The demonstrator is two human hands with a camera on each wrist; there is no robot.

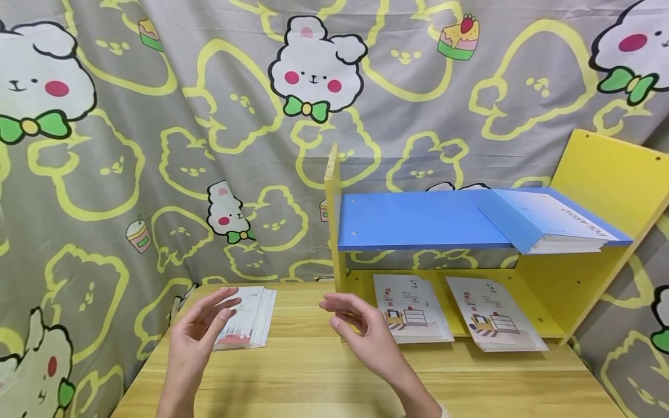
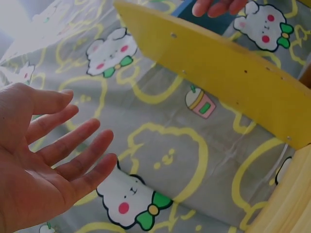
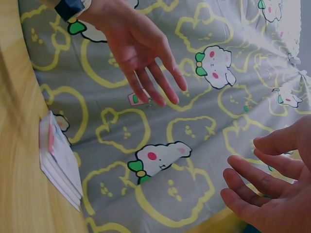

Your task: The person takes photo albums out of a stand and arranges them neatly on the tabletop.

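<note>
Both hands hover over the wooden table with relaxed, slightly bent fingers and nothing in them. In the head view the left hand (image 1: 195,334) is at the left, in front of a stack of thin white booklets (image 1: 265,319) that it partly covers. The right hand (image 1: 366,334) stands left of a booklet with a room drawing (image 1: 413,307), apart from it. A similar booklet (image 1: 493,313) lies farther right. Both rest on the lower board of a yellow and blue shelf. The left wrist view shows the left palm (image 2: 43,155); the right wrist view shows the right hand (image 3: 277,179).
The shelf's yellow side panel (image 1: 334,215) rises near the right hand. On the blue upper board (image 1: 418,217) lies a thick blue and white binder (image 1: 549,223) lettered POLAROID. A patterned grey curtain (image 1: 172,139) hangs behind the wooden table (image 1: 292,371).
</note>
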